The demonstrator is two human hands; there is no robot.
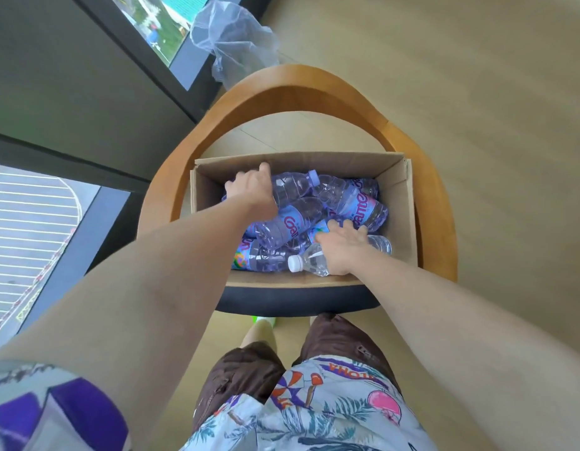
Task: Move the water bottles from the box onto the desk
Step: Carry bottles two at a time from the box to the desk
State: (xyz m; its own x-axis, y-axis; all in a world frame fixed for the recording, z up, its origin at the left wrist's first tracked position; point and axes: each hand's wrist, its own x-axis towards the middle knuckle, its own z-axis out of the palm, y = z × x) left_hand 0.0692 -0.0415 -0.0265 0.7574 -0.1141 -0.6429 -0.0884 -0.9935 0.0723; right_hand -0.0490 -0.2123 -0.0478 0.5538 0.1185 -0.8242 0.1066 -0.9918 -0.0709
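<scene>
An open cardboard box (402, 203) stands on a chair seat and holds several purple-tinted water bottles (291, 222) lying on their sides. My left hand (252, 190) reaches into the far left of the box, its fingers curled round a purple bottle (293, 183) with a lilac cap. My right hand (342, 249) lies on a clear bottle (309, 260) with a white cap near the box's front, fingers wrapped over its body. The desk is out of view.
The box sits on a chair with a curved wooden back and armrest (282, 89) and a dark seat edge (298, 301). A crumpled clear plastic bag (230, 43) lies on the floor behind it. Dark window frames (96, 144) run along the left. My legs stand just before the seat.
</scene>
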